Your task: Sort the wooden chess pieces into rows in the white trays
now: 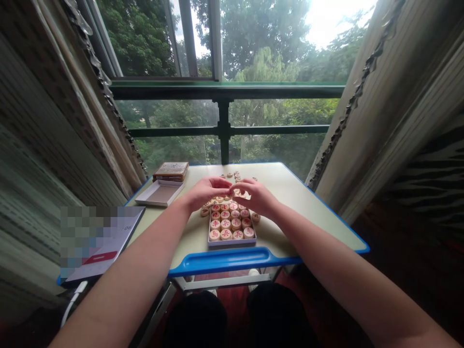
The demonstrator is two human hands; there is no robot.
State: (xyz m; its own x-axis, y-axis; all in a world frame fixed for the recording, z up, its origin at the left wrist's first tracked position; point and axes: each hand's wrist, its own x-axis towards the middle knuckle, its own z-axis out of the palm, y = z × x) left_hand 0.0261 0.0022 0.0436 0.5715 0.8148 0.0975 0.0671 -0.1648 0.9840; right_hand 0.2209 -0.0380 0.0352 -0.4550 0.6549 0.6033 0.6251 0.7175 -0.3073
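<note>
My left hand (207,191) and my right hand (256,197) meet fingertip to fingertip above the far end of a shallow white box (232,243). The fingers of both are bent into a pinch. A small reddish spot shows between the tips, too small to name. Rows of round wooden Chinese chess pieces (225,224) with red characters fill the near part of the box, face up. Beside its left wall lie loose pieces with dark characters (205,211), and one loose piece (255,217) lies at the right. My hands hide part of the box's far end.
More loose pieces (237,175) are scattered beyond my hands. An open box lid (159,194) lies at the left of the blue-edged table (311,212), near a flat brown box (171,170). A tablet-like screen (105,251) stands at the left edge, a white cable (74,299) below it.
</note>
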